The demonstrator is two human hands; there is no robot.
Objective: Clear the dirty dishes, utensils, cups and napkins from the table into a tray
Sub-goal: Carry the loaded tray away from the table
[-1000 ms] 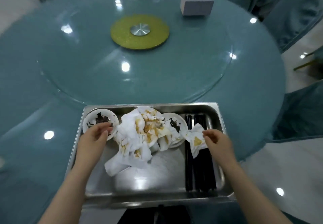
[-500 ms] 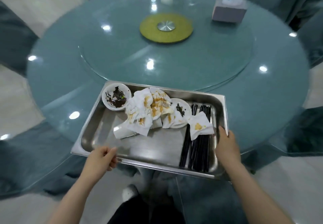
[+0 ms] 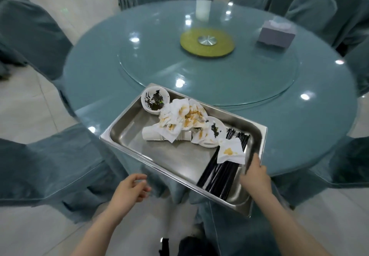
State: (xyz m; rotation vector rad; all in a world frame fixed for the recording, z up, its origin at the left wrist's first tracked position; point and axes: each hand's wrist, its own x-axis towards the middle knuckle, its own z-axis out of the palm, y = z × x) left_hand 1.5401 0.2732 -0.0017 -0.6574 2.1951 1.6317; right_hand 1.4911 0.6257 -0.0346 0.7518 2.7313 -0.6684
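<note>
Tray [image 3: 127, 136] of dirty dishes between 2 hands: right hand [image 3: 254, 178] gripping its rim, left hand [image 3: 129, 189] loose, just beside it

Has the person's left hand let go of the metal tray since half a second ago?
Yes. The left hand has come off the tray rim, hanging below it, apart; the right hand grips the rim.

Napkins [image 3: 180, 123] hide cups [image 3: 153, 136] & part of plate [image 3: 214, 134]. Right hand [image 3: 254, 178] blurred, fingertips behind tray [image 3: 127, 136] rim; grip unclear.
</note>
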